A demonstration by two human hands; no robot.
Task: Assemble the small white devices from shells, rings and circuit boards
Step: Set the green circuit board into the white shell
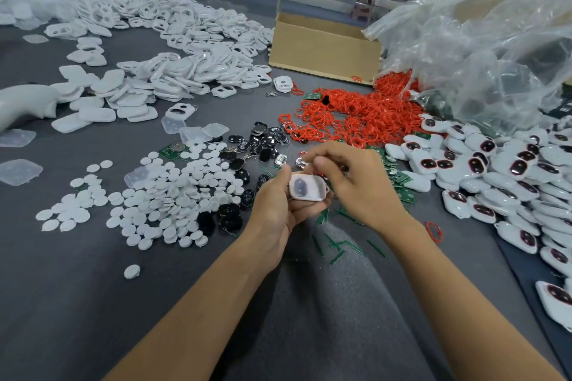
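Grey worktop, bare only near-left; fingers of the left hand grip a white shell; right hand fingers curl over it, hold unclear.

Bare forearms extended, left hand gripping a white device, right hand curled beside it, thumb at its edge.

Nothing legible anywhere (print on one green circuit board is too blurred).

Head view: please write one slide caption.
The left hand holds a small white plastic shell; the right hand hovers above it, red rings heaped behind.
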